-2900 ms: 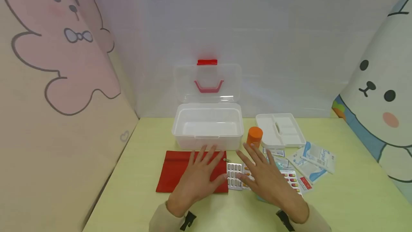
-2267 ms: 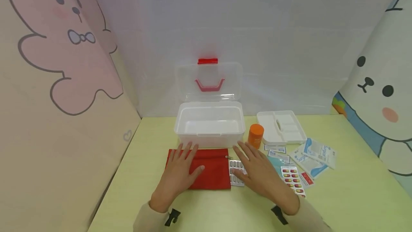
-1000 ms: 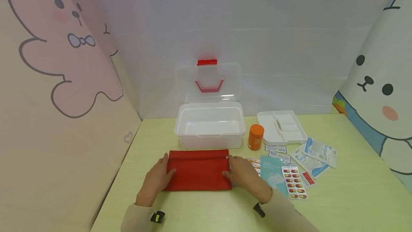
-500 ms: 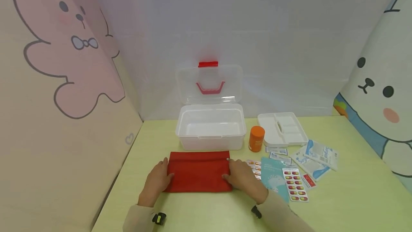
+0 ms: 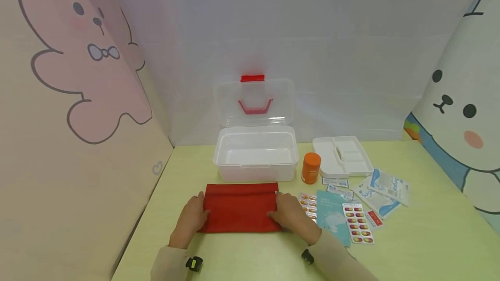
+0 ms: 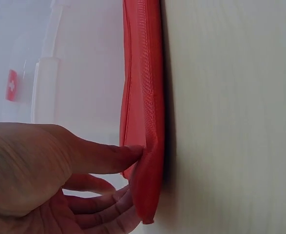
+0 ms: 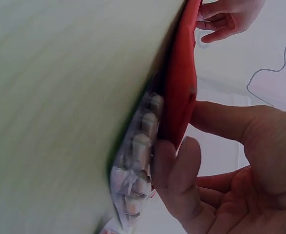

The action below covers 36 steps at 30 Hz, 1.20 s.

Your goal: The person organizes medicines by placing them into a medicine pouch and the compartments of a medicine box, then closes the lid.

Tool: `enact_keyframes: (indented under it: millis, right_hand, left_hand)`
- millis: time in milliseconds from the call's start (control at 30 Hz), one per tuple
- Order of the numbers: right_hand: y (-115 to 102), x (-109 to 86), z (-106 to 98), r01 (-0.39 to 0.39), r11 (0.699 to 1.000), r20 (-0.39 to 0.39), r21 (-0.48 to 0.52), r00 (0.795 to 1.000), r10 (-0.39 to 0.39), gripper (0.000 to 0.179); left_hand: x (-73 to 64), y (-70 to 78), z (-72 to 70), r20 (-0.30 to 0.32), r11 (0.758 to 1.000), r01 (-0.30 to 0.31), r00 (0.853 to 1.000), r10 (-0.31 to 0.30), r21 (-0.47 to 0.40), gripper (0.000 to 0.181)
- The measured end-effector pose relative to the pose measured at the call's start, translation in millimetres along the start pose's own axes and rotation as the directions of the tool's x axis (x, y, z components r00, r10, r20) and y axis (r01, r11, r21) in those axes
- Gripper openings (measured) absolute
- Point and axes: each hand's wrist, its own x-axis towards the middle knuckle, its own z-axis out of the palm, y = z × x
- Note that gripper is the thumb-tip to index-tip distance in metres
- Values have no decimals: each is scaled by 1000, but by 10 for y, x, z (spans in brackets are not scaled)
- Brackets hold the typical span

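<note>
A flat red zip pouch (image 5: 240,209) lies on the table in front of the box. My left hand (image 5: 190,218) grips its left end, thumb on top and fingers at the edge. At the right end, by the zip pull, my right hand (image 5: 294,215) holds the pouch between thumb and fingers. The right wrist view shows a blister pack of capsules (image 7: 142,146) on the table beside the pouch, close to the right fingers. In the head view that pack is mostly hidden by the right hand. The left wrist view shows the pouch's zip (image 6: 147,58) along its edge.
Behind the pouch stands a white box (image 5: 255,172) with its clear lid (image 5: 230,99) raised. To the right are an orange bottle (image 5: 310,169), a divided tray (image 5: 328,159), a teal packet (image 5: 330,211), blister packs (image 5: 357,223) and white sachets (image 5: 390,187).
Both hands were spread over the pouch and the blister packs. They have since moved down and apart to grip the pouch's two ends; in the last half second almost nothing moves.
</note>
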Motion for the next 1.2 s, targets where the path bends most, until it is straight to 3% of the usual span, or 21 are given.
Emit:
enact_keyframes:
  millis: [133, 367, 567, 733, 967, 1200]
  right_hand:
    - [14, 17, 13, -13, 1000, 1, 23, 1000, 13, 35]
    - [50, 64, 30, -30, 999, -3, 29, 1000, 30, 32]
    - [74, 73, 27, -19, 998, -11, 67, 1000, 20, 22]
    - [86, 70, 27, -20, 993, -29, 117, 999, 23, 18]
    - [86, 51, 10, 6, 986, -78, 165, 997, 7, 18]
    - [49, -16, -48, 19, 982, -103, 190, 995, 1, 11]
  left_hand:
    - [15, 2, -5, 15, 998, 52, 999, -51, -37, 57]
    - [17, -19, 12, 41, 980, 148, 989, -144, -131, 18]
    - [3, -53, 6, 30, 965, 184, 983, -181, -187, 13]
    - [12, -71, 2, -11, 960, 190, 980, -196, -205, 12]
    - [9, -38, -55, -95, 959, 143, 981, -170, -244, 10]
    - [-50, -32, -106, -111, 946, 123, 980, -163, -299, 9]
